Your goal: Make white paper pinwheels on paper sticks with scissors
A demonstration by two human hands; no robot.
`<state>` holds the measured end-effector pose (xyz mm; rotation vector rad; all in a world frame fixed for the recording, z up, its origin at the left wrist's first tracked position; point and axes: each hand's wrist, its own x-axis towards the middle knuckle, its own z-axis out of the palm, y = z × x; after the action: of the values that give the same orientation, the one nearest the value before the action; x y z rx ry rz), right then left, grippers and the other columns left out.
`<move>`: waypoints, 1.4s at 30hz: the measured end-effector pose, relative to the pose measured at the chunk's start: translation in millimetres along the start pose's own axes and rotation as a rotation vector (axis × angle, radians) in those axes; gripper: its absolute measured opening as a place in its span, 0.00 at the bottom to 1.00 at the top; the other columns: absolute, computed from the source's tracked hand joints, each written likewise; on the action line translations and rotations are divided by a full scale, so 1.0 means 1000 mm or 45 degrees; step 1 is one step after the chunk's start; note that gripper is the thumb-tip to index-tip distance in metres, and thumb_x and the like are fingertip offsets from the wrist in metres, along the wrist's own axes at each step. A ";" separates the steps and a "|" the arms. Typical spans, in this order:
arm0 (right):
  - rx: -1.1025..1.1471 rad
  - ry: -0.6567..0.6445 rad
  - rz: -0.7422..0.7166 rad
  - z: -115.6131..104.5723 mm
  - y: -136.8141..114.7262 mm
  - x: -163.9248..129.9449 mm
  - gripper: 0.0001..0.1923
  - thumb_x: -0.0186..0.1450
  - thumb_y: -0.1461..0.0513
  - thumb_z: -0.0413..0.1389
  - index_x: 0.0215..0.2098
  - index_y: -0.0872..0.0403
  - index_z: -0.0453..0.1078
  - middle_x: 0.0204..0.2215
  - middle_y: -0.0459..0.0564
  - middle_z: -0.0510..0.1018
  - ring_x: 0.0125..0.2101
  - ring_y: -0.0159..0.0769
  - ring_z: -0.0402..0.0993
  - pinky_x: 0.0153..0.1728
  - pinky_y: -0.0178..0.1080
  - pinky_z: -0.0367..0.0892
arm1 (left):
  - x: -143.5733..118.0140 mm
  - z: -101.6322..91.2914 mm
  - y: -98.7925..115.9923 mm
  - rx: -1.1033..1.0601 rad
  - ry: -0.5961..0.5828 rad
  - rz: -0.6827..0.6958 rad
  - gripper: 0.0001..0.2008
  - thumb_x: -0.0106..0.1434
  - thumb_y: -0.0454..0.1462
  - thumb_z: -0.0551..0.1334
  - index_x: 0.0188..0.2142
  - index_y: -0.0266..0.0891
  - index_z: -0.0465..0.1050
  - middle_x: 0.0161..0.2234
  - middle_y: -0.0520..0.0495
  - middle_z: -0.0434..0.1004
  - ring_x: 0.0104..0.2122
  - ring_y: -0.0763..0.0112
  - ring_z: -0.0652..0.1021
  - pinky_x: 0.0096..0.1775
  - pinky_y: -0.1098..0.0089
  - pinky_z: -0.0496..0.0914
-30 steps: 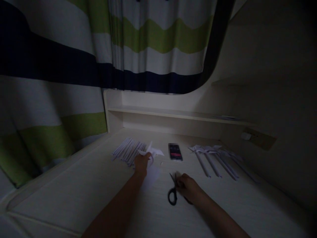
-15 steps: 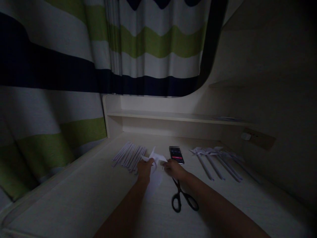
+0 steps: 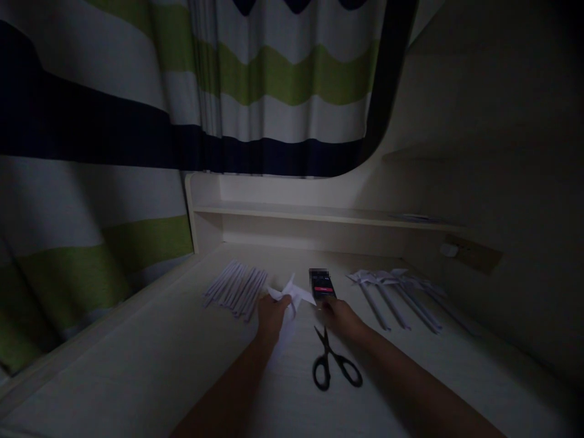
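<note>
Thumb and fingers of my left hand (image 3: 271, 317) are closed on a white paper pinwheel (image 3: 295, 293), its folded blades pointing up and out to the right. Just right of the rightmost blade tip, my right hand (image 3: 341, 317) has its fingers pinched together, close to the lower end of a phone (image 3: 323, 285). What those fingers hold, if anything, is too small and dark to make out. Black-handled scissors (image 3: 335, 354) lie on the table below my right hand, blades slightly parted and pointing away from me.
Several rolled white paper sticks (image 3: 237, 289) lie in a bunch on the left. Along the right are several finished-looking paper pinwheels on sticks (image 3: 387, 295). A low shelf (image 3: 296, 211) runs across the back, under a striped curtain (image 3: 292, 79). The pale table (image 3: 182, 365) is dimly lit.
My right hand has moved right, away from the pinwheel's middle and nearer the phone. The left hand has shifted slightly right with the pinwheel. More of the scissors' blades now shows.
</note>
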<state>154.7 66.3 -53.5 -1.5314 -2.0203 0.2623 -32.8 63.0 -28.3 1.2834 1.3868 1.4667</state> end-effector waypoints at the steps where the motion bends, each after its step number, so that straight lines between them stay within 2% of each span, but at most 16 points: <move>1: 0.029 0.058 0.031 -0.010 0.004 -0.005 0.07 0.58 0.65 0.46 0.30 0.59 0.65 0.24 0.51 0.73 0.26 0.35 0.69 0.27 0.34 0.61 | -0.003 0.002 0.001 0.000 -0.023 0.006 0.07 0.42 0.38 0.60 0.16 0.34 0.68 0.15 0.53 0.68 0.18 0.72 0.70 0.20 0.75 0.60; 5: 0.164 0.290 0.079 -0.046 0.001 -0.026 0.09 0.59 0.59 0.46 0.32 0.57 0.63 0.28 0.51 0.72 0.30 0.35 0.69 0.30 0.35 0.63 | -0.015 0.011 0.003 0.031 -0.109 0.028 0.08 0.42 0.39 0.61 0.17 0.33 0.70 0.16 0.51 0.70 0.20 0.71 0.71 0.21 0.75 0.61; 6: 0.321 0.403 0.055 -0.051 -0.006 -0.031 0.09 0.58 0.58 0.49 0.31 0.57 0.64 0.27 0.50 0.72 0.29 0.35 0.69 0.31 0.35 0.63 | -0.018 0.013 0.003 0.054 -0.136 0.032 0.09 0.42 0.39 0.61 0.17 0.33 0.70 0.17 0.51 0.70 0.21 0.71 0.71 0.22 0.75 0.61; 8: 0.472 0.506 -0.060 -0.055 -0.022 -0.040 0.08 0.57 0.58 0.51 0.28 0.56 0.65 0.24 0.48 0.71 0.27 0.34 0.68 0.30 0.35 0.63 | -0.025 0.017 0.003 0.116 -0.191 0.043 0.10 0.43 0.40 0.60 0.19 0.33 0.71 0.18 0.50 0.72 0.21 0.69 0.72 0.21 0.75 0.61; 12: 0.374 0.479 -0.367 -0.046 -0.047 -0.053 0.06 0.59 0.62 0.50 0.28 0.56 0.66 0.25 0.49 0.70 0.28 0.34 0.66 0.30 0.35 0.63 | -0.036 0.023 0.004 0.202 -0.282 0.105 0.11 0.45 0.40 0.59 0.21 0.32 0.72 0.19 0.48 0.73 0.23 0.67 0.73 0.22 0.75 0.62; 15: 0.187 0.527 -0.453 -0.039 -0.048 -0.057 0.05 0.60 0.65 0.49 0.30 0.56 0.66 0.26 0.51 0.70 0.30 0.36 0.65 0.33 0.38 0.62 | -0.041 0.026 0.006 0.274 -0.326 0.156 0.11 0.46 0.39 0.59 0.22 0.32 0.73 0.20 0.48 0.74 0.24 0.67 0.73 0.24 0.75 0.63; 20: -0.051 0.470 -0.497 -0.035 -0.041 -0.060 0.06 0.60 0.67 0.48 0.31 0.58 0.66 0.28 0.52 0.71 0.32 0.37 0.64 0.34 0.40 0.61 | -0.044 0.029 0.004 0.355 -0.346 0.170 0.11 0.46 0.39 0.59 0.22 0.32 0.73 0.21 0.48 0.74 0.24 0.67 0.73 0.23 0.75 0.63; 25: -0.169 0.453 -0.493 -0.035 -0.043 -0.061 0.06 0.60 0.66 0.49 0.32 0.57 0.67 0.28 0.51 0.70 0.32 0.37 0.64 0.34 0.41 0.60 | -0.048 0.028 0.010 0.410 -0.329 0.209 0.09 0.46 0.38 0.58 0.21 0.33 0.73 0.20 0.48 0.74 0.25 0.67 0.73 0.23 0.75 0.64; 29: -0.191 0.465 -0.498 -0.035 -0.044 -0.062 0.07 0.61 0.66 0.48 0.32 0.57 0.68 0.28 0.52 0.70 0.32 0.38 0.63 0.33 0.41 0.59 | -0.051 0.028 0.014 0.347 -0.354 0.178 0.09 0.46 0.37 0.58 0.22 0.33 0.74 0.21 0.48 0.75 0.25 0.67 0.74 0.24 0.75 0.64; 38: -0.196 0.464 -0.482 -0.033 -0.044 -0.063 0.07 0.60 0.66 0.48 0.32 0.57 0.68 0.27 0.52 0.70 0.31 0.38 0.63 0.33 0.41 0.59 | -0.048 0.029 0.005 0.237 -0.380 0.175 0.08 0.46 0.38 0.59 0.21 0.33 0.73 0.20 0.49 0.74 0.24 0.68 0.74 0.24 0.75 0.64; 42: -0.189 0.469 -0.478 -0.032 -0.043 -0.063 0.07 0.61 0.66 0.48 0.32 0.57 0.69 0.27 0.51 0.70 0.31 0.37 0.63 0.32 0.40 0.59 | -0.049 0.028 0.008 0.191 -0.401 0.163 0.08 0.46 0.37 0.60 0.23 0.33 0.73 0.22 0.49 0.75 0.25 0.68 0.74 0.25 0.75 0.65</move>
<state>148.0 -11.6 -27.3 -1.1465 -2.0043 -0.3029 6.6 21.6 -31.7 1.6456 1.2404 1.1943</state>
